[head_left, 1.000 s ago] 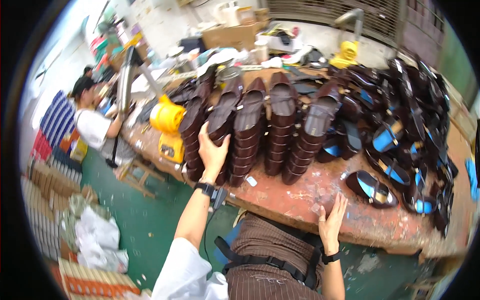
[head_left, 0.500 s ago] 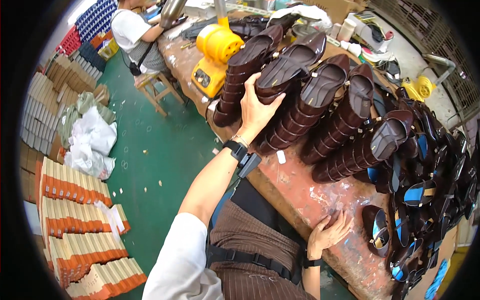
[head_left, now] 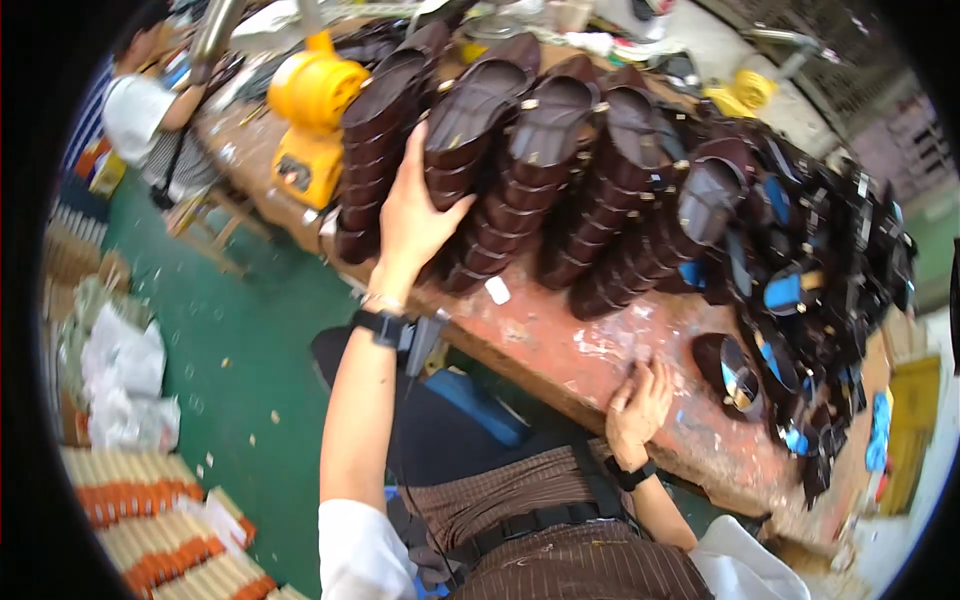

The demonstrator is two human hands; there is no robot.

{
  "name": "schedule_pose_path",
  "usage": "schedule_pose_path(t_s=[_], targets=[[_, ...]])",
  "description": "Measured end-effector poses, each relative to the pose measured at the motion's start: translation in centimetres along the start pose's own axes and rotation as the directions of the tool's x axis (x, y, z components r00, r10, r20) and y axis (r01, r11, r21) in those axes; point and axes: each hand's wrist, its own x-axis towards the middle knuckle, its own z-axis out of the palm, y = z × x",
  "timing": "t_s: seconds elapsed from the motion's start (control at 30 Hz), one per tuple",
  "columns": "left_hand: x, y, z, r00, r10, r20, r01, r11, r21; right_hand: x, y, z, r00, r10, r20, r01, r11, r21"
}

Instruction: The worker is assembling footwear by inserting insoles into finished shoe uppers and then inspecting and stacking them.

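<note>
Several stacks of glossy dark brown shoe uppers, nested one in another, lean in a row along the bench. My left hand grips the second stack from the left, fingers along its left side and thumb on its near right side. Left of it stands the first stack; to its right is the third stack. My right hand lies on the worn reddish bench near its front edge, fingers stretched out and holding nothing. A single shoe upper with a blue inside lies to the right of that hand.
A big heap of loose dark uppers covers the bench's right side. Behind the left stack sits a yellow blower machine, and another yellow blower is at the back. A person works at far left. White bags lie on the green floor.
My view has swung to the right, so the stacks and bench sit further left. My left hand stays on the second stack, and my right hand still rests on the bench.
</note>
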Motion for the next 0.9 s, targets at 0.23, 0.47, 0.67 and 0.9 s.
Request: schedule_pose_path(t_s=[0.23,0.47,0.67,0.9], targets=[[-0.3,1.1,1.8,0.993,0.046,-0.109,-0.051,0.998,-0.04,3.2,4.6,-0.8,0.864,0.373,0.339,-0.504,0.668,0.548],[-0.8,0.4,0.0,0.994,-0.003,-0.113,-0.004,0.998,-0.063,19.7,1.6,-9.6,0.623,0.124,0.773,-0.772,-0.067,0.633],[-0.5,-0.1,0.2,0.992,-0.005,-0.127,-0.009,0.994,-0.104,24.2,0.0,-5.0,0.567,0.053,0.822,-0.811,-0.136,0.569],[0.3,-0.9,0.4,0.995,-0.09,-0.035,0.086,0.991,-0.104,24.2,1.3,-5.1,0.622,0.145,0.77,-0.781,0.037,0.624]])
